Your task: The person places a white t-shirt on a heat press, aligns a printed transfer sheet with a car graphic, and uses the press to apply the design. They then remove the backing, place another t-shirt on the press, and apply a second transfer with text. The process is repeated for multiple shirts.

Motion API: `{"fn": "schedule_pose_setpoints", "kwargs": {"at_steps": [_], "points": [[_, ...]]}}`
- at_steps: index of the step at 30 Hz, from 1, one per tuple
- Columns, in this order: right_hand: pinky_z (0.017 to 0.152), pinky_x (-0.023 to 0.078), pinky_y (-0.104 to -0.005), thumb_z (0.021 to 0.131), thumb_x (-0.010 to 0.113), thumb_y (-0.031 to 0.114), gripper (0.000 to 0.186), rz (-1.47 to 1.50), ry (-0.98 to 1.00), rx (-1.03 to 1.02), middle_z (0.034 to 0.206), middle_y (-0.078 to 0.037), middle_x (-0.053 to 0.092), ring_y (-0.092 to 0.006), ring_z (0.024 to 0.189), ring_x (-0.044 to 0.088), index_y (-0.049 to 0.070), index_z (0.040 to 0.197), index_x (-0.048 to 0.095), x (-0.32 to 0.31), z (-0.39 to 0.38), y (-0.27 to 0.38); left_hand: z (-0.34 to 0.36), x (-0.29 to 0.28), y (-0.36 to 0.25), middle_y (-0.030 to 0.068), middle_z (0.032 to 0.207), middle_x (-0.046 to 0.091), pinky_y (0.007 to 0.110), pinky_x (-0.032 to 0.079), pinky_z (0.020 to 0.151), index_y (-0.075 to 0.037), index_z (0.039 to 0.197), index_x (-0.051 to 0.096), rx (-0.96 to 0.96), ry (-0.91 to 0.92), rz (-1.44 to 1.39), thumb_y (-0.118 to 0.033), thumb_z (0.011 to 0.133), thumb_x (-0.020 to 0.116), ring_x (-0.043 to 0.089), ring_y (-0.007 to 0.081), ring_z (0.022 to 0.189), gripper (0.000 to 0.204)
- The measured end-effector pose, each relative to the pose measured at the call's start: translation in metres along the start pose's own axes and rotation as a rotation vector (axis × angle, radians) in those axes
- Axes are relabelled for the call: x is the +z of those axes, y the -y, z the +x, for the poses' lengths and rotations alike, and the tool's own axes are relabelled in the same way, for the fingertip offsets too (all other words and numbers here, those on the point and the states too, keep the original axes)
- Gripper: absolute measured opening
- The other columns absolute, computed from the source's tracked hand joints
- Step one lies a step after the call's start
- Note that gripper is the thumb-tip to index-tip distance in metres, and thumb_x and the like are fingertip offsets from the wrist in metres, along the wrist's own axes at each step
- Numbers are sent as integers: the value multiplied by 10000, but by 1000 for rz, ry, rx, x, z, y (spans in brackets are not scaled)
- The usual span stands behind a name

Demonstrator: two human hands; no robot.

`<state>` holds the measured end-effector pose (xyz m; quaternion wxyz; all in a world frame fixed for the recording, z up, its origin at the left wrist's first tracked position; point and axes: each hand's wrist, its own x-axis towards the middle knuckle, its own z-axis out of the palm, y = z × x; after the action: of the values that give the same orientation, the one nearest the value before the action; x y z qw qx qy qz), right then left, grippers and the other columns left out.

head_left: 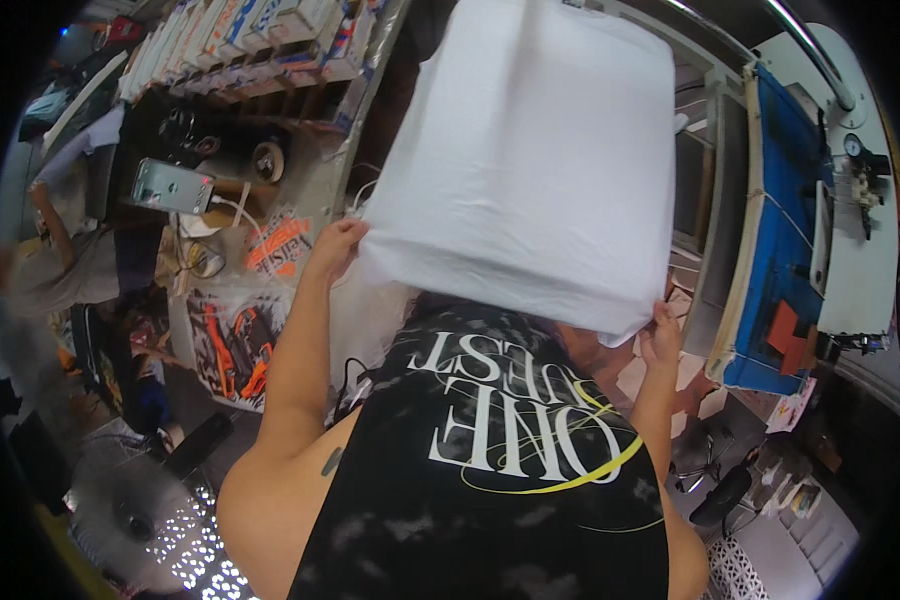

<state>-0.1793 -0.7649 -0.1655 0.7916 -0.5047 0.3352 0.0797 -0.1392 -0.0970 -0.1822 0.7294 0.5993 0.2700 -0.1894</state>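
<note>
A white cloth (530, 150), which looks like a T-shirt, lies spread over a broad flat board in front of me. The board itself is hidden beneath it. At the cloth's near left corner, my left hand (342, 245) pinches the edge between closed fingers. The near right corner is gripped by my right hand (662, 337), a little lower in the picture. Between the two hands the near edge hangs in soft folds, close to my black printed top (510, 440). Faint wrinkles run across the cloth near that edge.
Left of the cloth, a phone (173, 187) with a white cable stands by rolls of tape (268, 162). Boxes (260, 40) fill a shelf behind it. To the right are a blue panel (775, 220) and a machine with a gauge (853, 146). Another person's arm (55, 225) shows far left.
</note>
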Motion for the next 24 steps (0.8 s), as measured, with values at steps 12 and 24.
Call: {"fn": "schedule_pose_setpoints", "kwargs": {"at_steps": [12, 24], "points": [[961, 464, -309, 1039, 574, 154, 126, 56, -106, -169, 1046, -47, 659, -155, 1003, 596, 39, 1062, 620, 30, -16, 0, -3, 2, -5, 72, 1116, 708, 333, 575, 886, -30, 1150, 623, 83, 184, -183, -270, 1034, 588, 690, 167, 993, 269], [952, 525, -398, 1041, 539, 373, 392, -136, -63, 249, 1198, -98, 668, -234, 1091, 637, 36, 1235, 591, 71, 10, -62, 23, 100, 59, 137, 1244, 681, 422, 552, 938, 1, 1346, 555, -171, 235, -14, -440, 1044, 486, 654, 259, 1148, 539]]}}
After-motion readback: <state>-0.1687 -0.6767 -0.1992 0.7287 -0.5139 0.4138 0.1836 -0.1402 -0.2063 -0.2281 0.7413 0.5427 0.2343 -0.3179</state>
